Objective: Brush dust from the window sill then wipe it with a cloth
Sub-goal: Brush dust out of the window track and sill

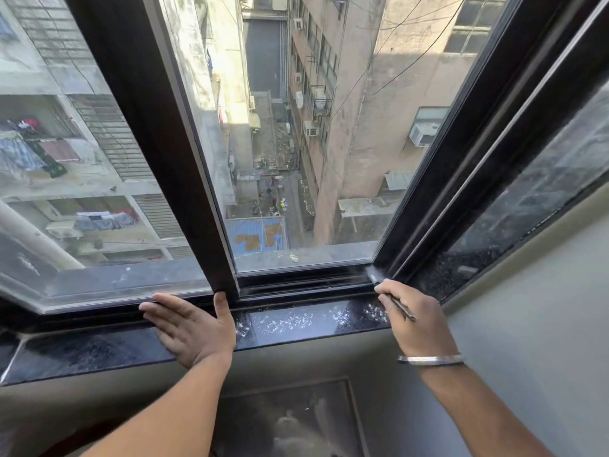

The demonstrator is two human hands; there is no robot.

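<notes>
Here, from just behind the person at the window:

Left hand: the left hand (192, 328) lies flat on the window sill (99, 351), fingers spread and stretched out to the left, the thumb raised against the foot of the dark upright sash frame (151, 153).

Right hand: the right hand (417, 316) is closed in a pinch round a thin dark brush (393, 300), held like a pen, the handle sticking out over the back of the hand.

Brush: its pale tip is down at the right-hand corner, where the window track (306, 283) meets the side frame; how much of the bristles touch the track I cannot tell.

Window sill: a dark, polished stone ledge running across below the window; white flecks of dust (296, 319) lie scattered on it between the two hands, thickest just beside the right hand.

Side sill: to the right a second dark ledge (461, 268) runs away along the wall, grey with dust.

Wrist: a plain metal bangle (430, 359) sits on the right wrist.

Window: the pane on the left is dusty along its bottom edge; through the glass, buildings and an alley far below.
</notes>
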